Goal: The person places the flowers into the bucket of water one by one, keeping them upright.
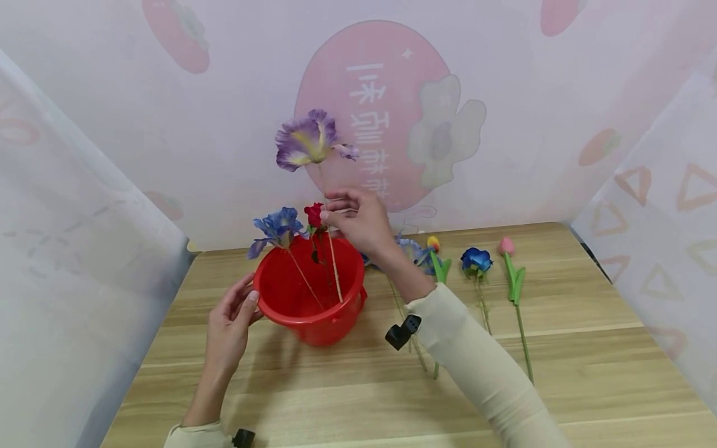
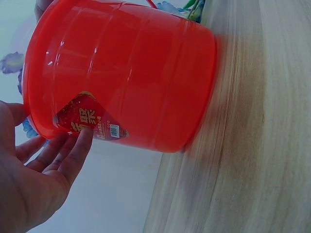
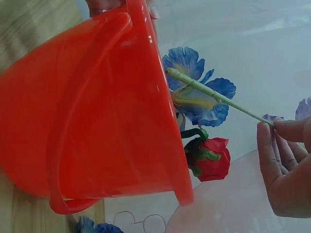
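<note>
A purple iris with a yellow throat (image 1: 305,142) stands high above a red bucket (image 2: 131,73). My right hand (image 1: 361,224) pinches its long green stem (image 3: 214,94) between thumb and fingertips. The stem's cut end overlaps the bucket's rim in the right wrist view. Inside the bucket stand a blue iris (image 1: 278,229) and a red rose (image 3: 214,159), their heads above the rim. My left hand (image 1: 232,320) holds the bucket's left side, thumb at the rim and fingers along the outer wall by a label (image 2: 90,116).
Right of the bucket on the wooden table (image 1: 347,392) lie more stemmed flowers: a pale blue one (image 1: 413,252), a yellow-red tulip (image 1: 433,244), a blue rose (image 1: 477,260) and a pink tulip (image 1: 506,246). A printed backdrop (image 1: 241,124) rises behind the table.
</note>
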Motion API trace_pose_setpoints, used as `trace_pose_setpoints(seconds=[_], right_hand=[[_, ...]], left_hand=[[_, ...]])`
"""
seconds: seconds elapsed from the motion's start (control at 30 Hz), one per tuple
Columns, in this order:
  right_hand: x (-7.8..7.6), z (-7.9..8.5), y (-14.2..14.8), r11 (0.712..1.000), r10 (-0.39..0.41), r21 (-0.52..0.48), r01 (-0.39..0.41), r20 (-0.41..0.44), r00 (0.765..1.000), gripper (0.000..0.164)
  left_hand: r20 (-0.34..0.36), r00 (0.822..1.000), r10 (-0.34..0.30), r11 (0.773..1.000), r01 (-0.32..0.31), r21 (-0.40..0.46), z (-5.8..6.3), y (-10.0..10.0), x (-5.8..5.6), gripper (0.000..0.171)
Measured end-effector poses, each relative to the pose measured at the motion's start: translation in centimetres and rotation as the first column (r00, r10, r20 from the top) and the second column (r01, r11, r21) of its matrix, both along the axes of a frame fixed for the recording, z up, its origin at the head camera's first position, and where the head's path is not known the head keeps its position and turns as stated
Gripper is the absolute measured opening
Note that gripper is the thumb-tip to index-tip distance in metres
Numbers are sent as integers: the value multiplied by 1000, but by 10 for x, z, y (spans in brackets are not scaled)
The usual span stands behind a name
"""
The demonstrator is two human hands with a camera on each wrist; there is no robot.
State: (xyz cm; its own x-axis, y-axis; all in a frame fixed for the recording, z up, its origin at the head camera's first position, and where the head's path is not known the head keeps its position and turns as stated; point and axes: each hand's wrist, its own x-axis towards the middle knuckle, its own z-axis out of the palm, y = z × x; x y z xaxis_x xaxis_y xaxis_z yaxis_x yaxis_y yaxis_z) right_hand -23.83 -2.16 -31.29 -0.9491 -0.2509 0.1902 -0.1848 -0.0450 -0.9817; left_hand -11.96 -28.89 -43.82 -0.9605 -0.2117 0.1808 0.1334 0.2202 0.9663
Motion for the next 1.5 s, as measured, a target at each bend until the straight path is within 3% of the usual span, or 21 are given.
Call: trace_pose_setpoints(seconds=[0.33,0.77,1.17,1.5], right_hand=[[-2,0,-10,996,17,87,-17,-4,1000,36],[0,-29,-23,982,44,183,-48,27,999,32],[6,-42,-33,954,16,298,-28,45,999,28],[6,-45,-42,910,23,415,-13,-18,1000,25]], left_hand=[[-7,1000,-5,1000,5,6,0,-1,1,48],[-3,1000,-4,1000,4,11,-1,-4,0,49],[-28,999,-14,999,16,45,-1,-3,1,48],[-41,999,-19,998,21,59,-1,-4,1,48]])
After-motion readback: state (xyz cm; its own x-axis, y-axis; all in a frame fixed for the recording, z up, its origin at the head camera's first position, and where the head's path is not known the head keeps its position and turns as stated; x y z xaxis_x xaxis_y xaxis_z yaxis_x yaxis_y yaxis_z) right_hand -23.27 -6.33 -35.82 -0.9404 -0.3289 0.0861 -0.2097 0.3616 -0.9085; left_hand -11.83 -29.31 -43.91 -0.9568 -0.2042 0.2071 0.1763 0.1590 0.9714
